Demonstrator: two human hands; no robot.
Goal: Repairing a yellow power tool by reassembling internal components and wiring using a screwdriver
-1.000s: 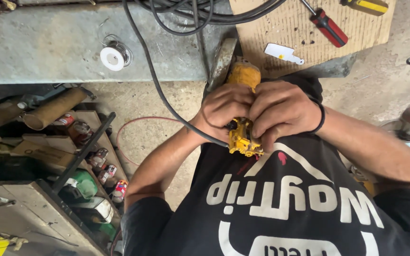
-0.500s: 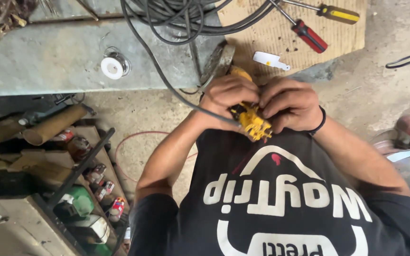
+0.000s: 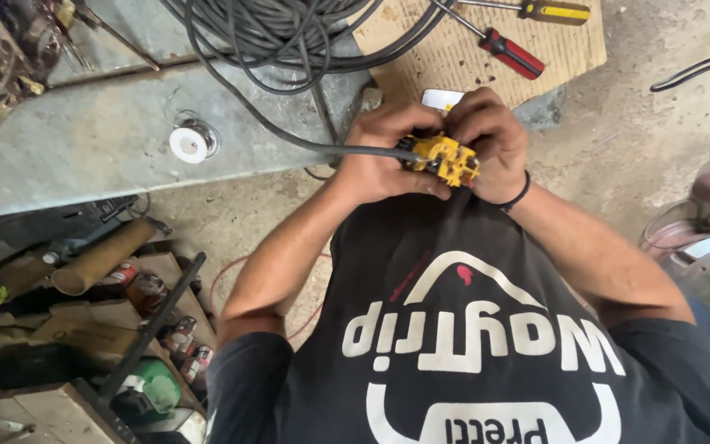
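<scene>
Workshop floor and steel bench (image 3: 84, 148) behind, left hand (image 3: 380, 160) and right hand (image 3: 495, 144) both grasp a corded yellow part (image 3: 445, 158).

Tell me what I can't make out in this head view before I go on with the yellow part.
- Yellow part: both the left hand and right hand wrap it, so its shape and the cable joint are hidden.
- White card on the cardboard: mostly behind the hands.
- Yellow-handled screwdriver: its top is cut by the upper edge.
- Shelf clutter, lower left: too small and dark to identify.
</scene>
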